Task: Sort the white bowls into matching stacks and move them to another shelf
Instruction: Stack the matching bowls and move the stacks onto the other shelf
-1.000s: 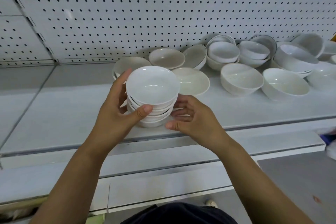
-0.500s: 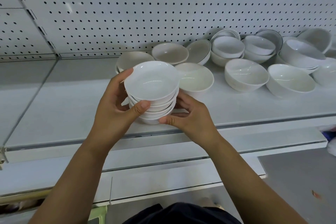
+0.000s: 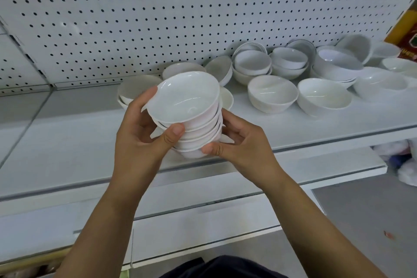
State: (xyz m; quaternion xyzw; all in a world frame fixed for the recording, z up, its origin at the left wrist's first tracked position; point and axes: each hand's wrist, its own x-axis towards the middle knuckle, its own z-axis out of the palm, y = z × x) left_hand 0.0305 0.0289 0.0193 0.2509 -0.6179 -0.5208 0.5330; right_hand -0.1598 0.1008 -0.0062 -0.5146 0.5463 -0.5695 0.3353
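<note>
While both hands [image 3: 140,142] [image 3: 243,144] clasp it, white bowl stack [image 3: 187,106], glossy, nested, tilted.

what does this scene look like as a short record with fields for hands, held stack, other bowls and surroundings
left hand: grips the stack of small bowls on its left side, thumb on the near wall
right hand: grips the stack low on its right side, thumb near the base
stack: nested white bowls, tilted; base contact with the shelf unclear
other bowls: loose and nested white bowls, further right on the shelf
backing: white pegboard
</note>
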